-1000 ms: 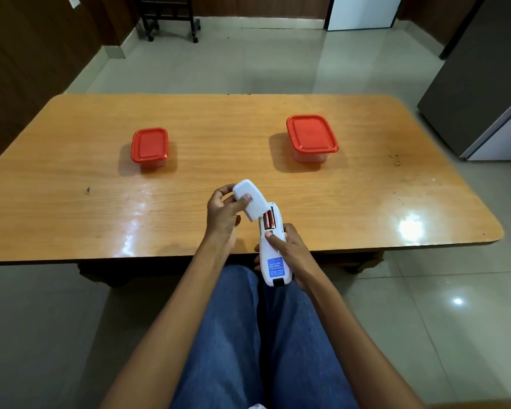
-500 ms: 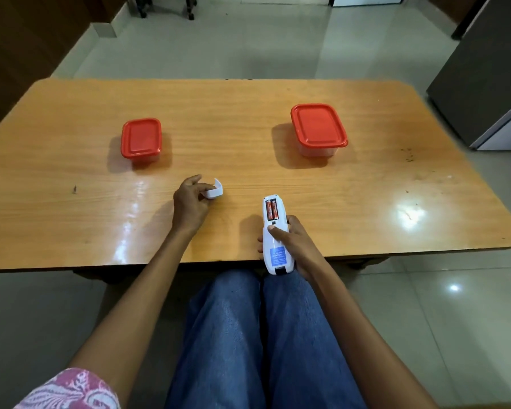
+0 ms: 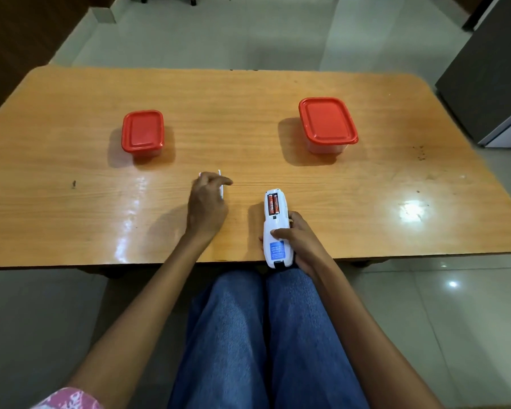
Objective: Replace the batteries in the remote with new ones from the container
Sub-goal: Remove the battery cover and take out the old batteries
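white remote [image 3: 275, 231] back-up, red batteries [image 3: 272, 203] exposed, cover [image 3: 221, 191] off to its left; small container [image 3: 142, 131], large container [image 3: 326, 121] lidded.

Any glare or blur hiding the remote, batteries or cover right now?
Head view: glare patches sit on the table right of the remote and left of the left hand, none on the batteries, which read sharp; the left hand is slightly blurred and mostly hides the white cover; the table's edges bow from the wide lens.

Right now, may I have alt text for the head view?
The right hand holds a remote, back open on two red batteries; the left hand holds its cover on a wooden table bearing a small red-lidded container and a larger one.
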